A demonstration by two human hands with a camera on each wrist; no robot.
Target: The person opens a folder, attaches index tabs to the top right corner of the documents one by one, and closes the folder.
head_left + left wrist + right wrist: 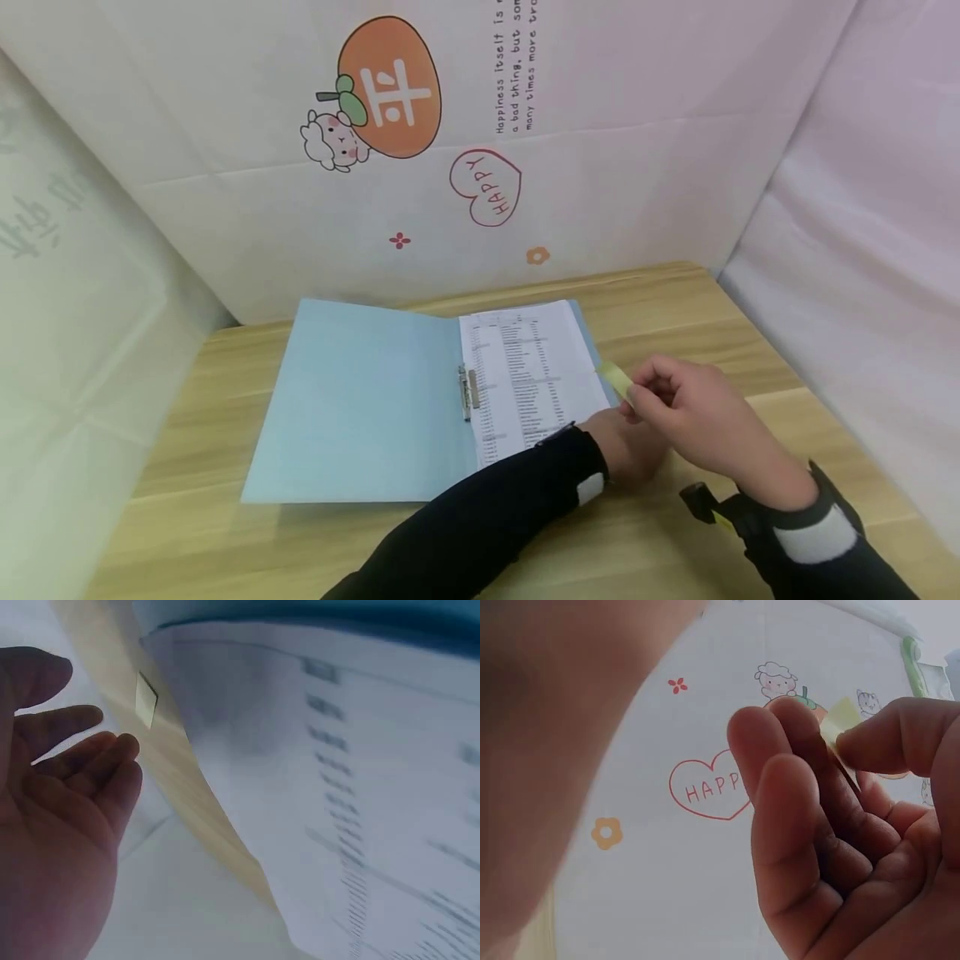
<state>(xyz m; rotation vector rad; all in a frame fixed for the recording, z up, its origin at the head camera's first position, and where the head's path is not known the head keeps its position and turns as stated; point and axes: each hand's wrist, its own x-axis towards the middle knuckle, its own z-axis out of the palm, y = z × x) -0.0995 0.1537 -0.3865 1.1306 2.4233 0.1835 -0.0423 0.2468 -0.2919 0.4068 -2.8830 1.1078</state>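
My right hand (pixel 693 412) pinches a small yellow sticky note (pixel 615 379) between thumb and fingers, just off the right edge of the printed sheets (pixel 525 367). In the right wrist view the note (pixel 843 724) shows partly behind the thumb (pixel 885 739). My left hand (pixel 633 446) reaches across beneath the right one, close to the sheets' lower right side. The left wrist view shows its fingers (pixel 112 776) loosely bent, holding nothing. A small pale piece (pixel 146 701) appears beyond those fingertips, beside the sheet's edge.
The sheets lie in an open light blue folder (pixel 360 408) with a metal clip (pixel 468 393) near its fold. Under it is a wooden table (pixel 172 517). White printed cloth (pixel 622 167) hangs behind and at both sides. My left forearm (pixel 480 517) crosses the folder's lower edge.
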